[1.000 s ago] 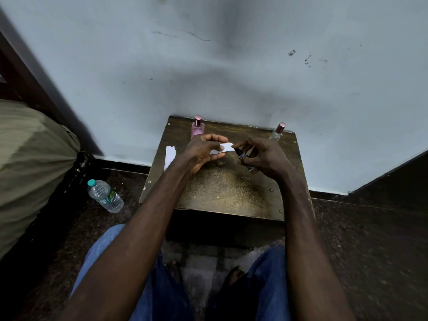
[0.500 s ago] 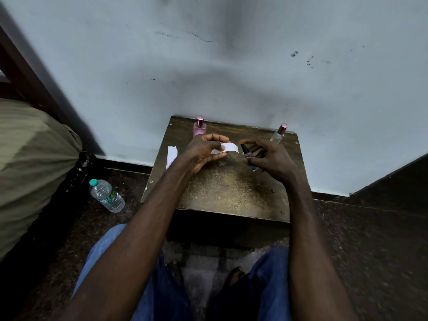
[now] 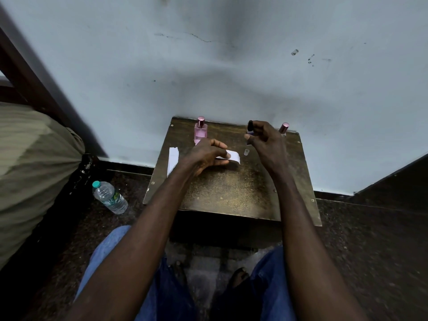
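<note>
White strip (image 3: 233, 157) stays pinched between thumb and fingers of the left hand (image 3: 205, 155), low over the desk (image 3: 231, 193). Since half a second ago the right hand (image 3: 266, 144) has pulled away from the strip and risen toward the back of the desk. Its fingers curl round a small dark vial (image 3: 250, 129), held upright. A clear cap (image 3: 246, 152) lies on the desk between the hands. Vial and strip were close together before and are now apart, so the strip has probably had its dose and the vial likely wants capping next
</note>
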